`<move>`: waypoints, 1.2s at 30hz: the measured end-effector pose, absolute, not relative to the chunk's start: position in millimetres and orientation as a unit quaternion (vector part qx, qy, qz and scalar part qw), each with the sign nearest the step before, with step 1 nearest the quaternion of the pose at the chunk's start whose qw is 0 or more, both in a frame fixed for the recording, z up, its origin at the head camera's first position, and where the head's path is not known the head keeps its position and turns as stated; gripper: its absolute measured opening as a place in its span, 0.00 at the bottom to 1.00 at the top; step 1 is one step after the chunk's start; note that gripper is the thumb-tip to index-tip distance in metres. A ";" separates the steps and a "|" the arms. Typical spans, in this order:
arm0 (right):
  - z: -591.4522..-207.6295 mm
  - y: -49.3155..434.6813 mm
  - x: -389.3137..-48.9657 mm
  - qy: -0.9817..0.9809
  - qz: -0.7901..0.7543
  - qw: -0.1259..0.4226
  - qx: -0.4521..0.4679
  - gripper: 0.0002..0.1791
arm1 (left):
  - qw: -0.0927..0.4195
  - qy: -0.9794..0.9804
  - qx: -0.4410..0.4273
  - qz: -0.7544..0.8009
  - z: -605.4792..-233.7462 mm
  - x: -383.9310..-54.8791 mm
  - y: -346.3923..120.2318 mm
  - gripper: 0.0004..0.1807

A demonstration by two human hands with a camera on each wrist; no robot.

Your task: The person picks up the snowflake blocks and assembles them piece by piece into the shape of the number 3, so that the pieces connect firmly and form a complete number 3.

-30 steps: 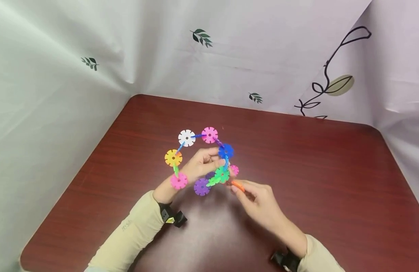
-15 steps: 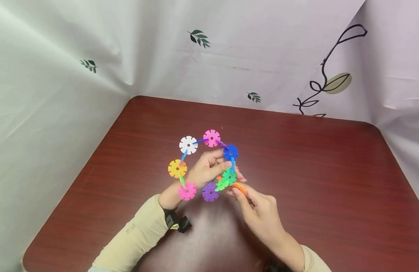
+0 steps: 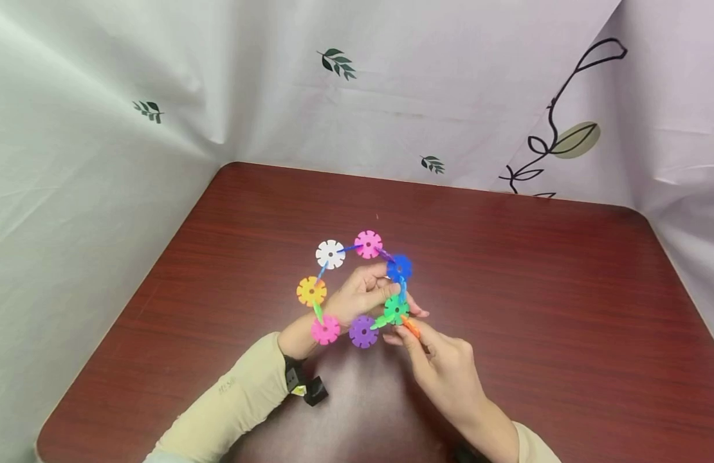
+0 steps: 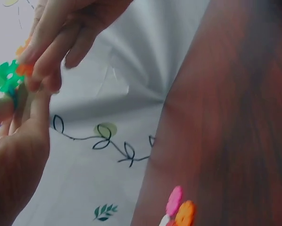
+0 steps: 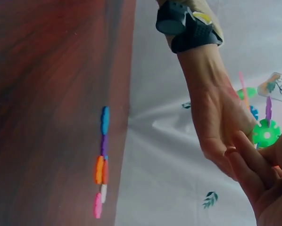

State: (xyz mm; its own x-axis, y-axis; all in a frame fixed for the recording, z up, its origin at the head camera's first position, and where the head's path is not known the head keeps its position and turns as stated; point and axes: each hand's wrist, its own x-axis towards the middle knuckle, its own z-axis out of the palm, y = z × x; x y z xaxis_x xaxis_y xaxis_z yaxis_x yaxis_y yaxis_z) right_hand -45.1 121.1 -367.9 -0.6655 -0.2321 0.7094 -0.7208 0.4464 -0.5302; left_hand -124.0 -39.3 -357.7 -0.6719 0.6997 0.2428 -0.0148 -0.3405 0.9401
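A ring of slotted plastic snowflake discs is held up over the table, in pink, white, yellow, purple, green and blue. My left hand pinches its right side by the light blue disc, thumb in front. My right hand grips an orange disc between thumb and forefinger, right at the edge of the green disc. In the left wrist view the orange disc overlaps the green one. A gap shows between the purple disc and the lower pink disc.
A dark red wooden table lies beneath, with a pale leaf-printed sheet behind and at the sides. The right wrist view shows more discs in a row edge-on, including a blue disc and a pink disc.
The ring and my left hand have shifted right and slightly toward me. The orange disc has come close against the green disc. A dark purple disc behind the ring has gone out of sight.
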 end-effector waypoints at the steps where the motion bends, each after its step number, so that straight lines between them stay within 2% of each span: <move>1: -367.4 121.5 -45.5 -0.804 0.436 0.268 0.304 0.11 | 0.253 0.527 0.323 0.744 -357.1 -125.2 -41.7 0.15; 4: -365.9 127.5 -49.6 -0.834 0.410 0.202 0.311 0.13 | 0.279 0.555 0.320 0.716 -354.6 -132.7 -48.1 0.13; 8: -364.9 146.1 -68.0 -0.891 0.357 0.050 0.275 0.18 | 0.304 0.554 0.322 0.705 -353.9 -143.6 -58.3 0.13; 11: -369.2 155.7 -91.9 -0.925 0.299 -0.005 0.233 0.21 | 0.324 0.537 0.333 0.704 -355.4 -146.8 -63.6 0.16; 15: -382.4 152.6 -126.0 -0.953 0.203 -0.024 0.225 0.27 | 0.343 0.535 0.357 0.685 -357.4 -147.9 -64.1 0.17; 17: -389.3 149.1 -140.3 -0.956 0.172 -0.038 0.235 0.28 | 0.343 0.537 0.362 0.680 -357.7 -148.6 -63.4 0.16; 23: -399.7 144.7 -166.9 -0.957 0.143 -0.035 0.251 0.28 | 0.315 0.563 0.358 0.675 -358.1 -151.3 -65.2 0.12; 26: -402.7 142.8 -173.4 -0.952 0.161 -0.049 0.255 0.28 | 0.311 0.565 0.354 0.678 -359.6 -152.5 -65.5 0.12; 30: -405.4 139.5 -176.2 -0.945 0.195 -0.079 0.250 0.15 | 0.291 0.573 0.346 0.684 -360.6 -152.5 -63.2 0.12; 32: -405.0 139.8 -174.3 -0.940 0.221 -0.100 0.241 0.12 | 0.277 0.580 0.331 0.690 -359.9 -151.7 -62.8 0.12; 36: -401.1 145.8 -160.3 -0.912 0.311 -0.143 0.226 0.14 | 0.249 0.607 0.294 0.695 -356.5 -149.6 -63.6 0.12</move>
